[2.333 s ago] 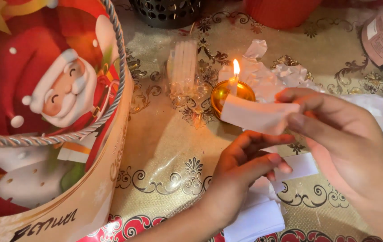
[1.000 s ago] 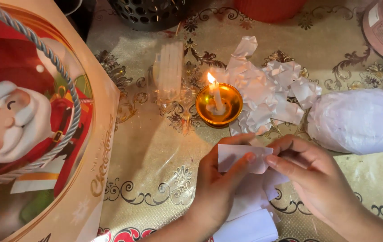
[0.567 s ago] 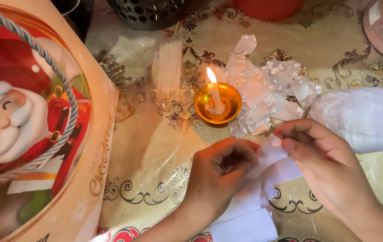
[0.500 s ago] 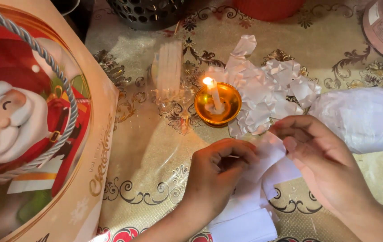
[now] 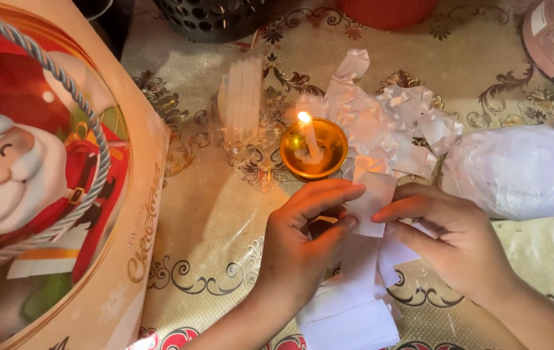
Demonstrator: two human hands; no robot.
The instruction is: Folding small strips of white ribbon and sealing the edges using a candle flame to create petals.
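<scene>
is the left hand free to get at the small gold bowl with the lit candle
Probably not at once: the left hand is pinching a small white paper piece with the right hand. The gold candle bowl sits just beyond, nothing between them.

There was one lit candle (image 5: pixel 307 135) in one brass bowl (image 5: pixel 314 150), one gift bag (image 5: pixel 50 194), and two hands.

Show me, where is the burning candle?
The lit candle stands in a small golden bowl mid-table, just beyond the left hand, beside crumpled white wrappers.
</scene>
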